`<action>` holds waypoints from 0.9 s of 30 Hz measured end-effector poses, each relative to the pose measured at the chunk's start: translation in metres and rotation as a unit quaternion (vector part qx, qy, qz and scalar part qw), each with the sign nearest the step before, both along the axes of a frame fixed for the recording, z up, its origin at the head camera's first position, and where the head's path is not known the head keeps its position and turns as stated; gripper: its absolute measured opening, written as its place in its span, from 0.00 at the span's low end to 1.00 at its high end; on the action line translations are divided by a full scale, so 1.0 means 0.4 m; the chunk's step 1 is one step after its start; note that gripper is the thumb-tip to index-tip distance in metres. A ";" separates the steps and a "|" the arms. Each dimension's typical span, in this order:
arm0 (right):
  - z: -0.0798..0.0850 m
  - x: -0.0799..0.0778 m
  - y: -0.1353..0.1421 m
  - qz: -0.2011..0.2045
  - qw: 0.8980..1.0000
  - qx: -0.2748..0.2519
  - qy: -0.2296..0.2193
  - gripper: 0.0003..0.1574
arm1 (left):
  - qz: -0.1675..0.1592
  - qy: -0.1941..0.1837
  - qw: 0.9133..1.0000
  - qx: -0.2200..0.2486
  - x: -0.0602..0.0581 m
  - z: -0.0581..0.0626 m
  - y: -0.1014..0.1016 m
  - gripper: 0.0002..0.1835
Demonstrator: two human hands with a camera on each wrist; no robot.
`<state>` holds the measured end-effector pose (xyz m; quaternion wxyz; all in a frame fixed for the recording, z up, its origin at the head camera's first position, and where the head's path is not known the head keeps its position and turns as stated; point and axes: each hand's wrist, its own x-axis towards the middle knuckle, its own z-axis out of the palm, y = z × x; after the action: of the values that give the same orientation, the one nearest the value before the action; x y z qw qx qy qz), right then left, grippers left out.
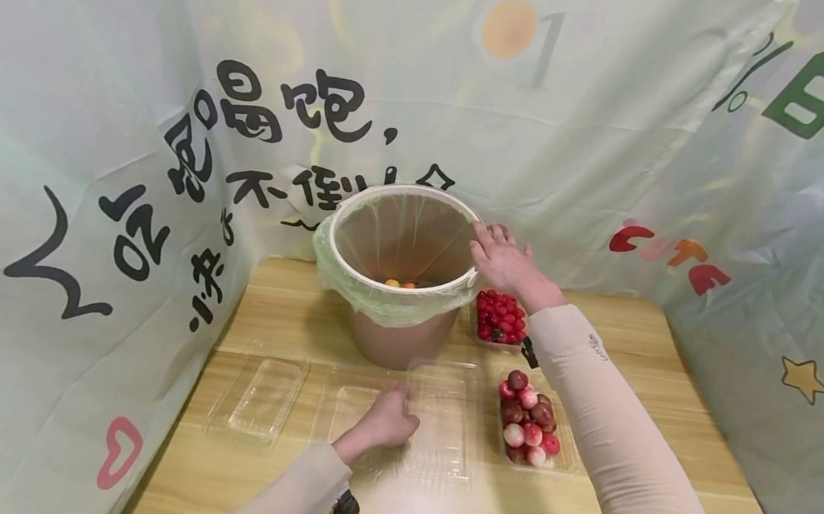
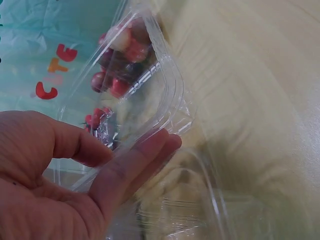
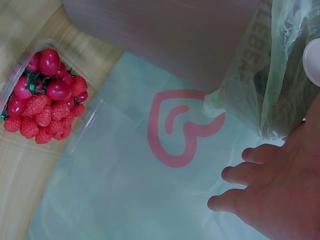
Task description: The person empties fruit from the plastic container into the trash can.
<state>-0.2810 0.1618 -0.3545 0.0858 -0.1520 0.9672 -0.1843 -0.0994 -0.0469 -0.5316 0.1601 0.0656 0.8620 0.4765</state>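
Note:
My left hand (image 1: 389,419) pinches the edge of a clear plastic container (image 1: 443,428) between thumb and fingers. In the left wrist view this container (image 2: 167,92) stands tilted, and red fruit shows through it. My right hand (image 1: 506,258) touches the right rim of a pinkish-brown bucket (image 1: 404,336), its fingers spread in the right wrist view. A pale green bag (image 1: 349,280) lines the bucket, folded over a white rim. A few orange and yellow round things (image 1: 402,284) lie inside at the bottom.
Right of the bucket stands a clear box of cherry tomatoes and raspberries (image 3: 47,95). Nearer me, another box holds dark red and pale round fruit (image 1: 530,420). Clear plastic containers (image 1: 265,396) lie at the left. Printed cloth (image 1: 582,141) walls the table (image 1: 663,451) at back and sides.

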 end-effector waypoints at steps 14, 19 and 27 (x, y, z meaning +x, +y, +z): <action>0.000 0.003 -0.001 -0.001 1.000 0.002 0.001 0.43 | -0.019 -0.031 0.998 -0.048 -0.005 -0.012 0.008 0.32; -0.003 0.001 0.000 -0.002 1.000 0.000 0.002 0.43 | -0.030 -0.022 0.997 -0.071 -0.003 -0.006 0.013 0.36; -0.002 0.002 0.000 -0.001 1.000 -0.001 0.001 0.42 | -0.029 -0.030 0.995 -0.089 0.000 -0.004 0.018 0.43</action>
<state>-0.2803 0.1617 -0.3553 0.0846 -0.1515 0.9673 -0.1851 -0.0996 -0.0398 -0.5330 0.2052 0.0619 0.8934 0.3949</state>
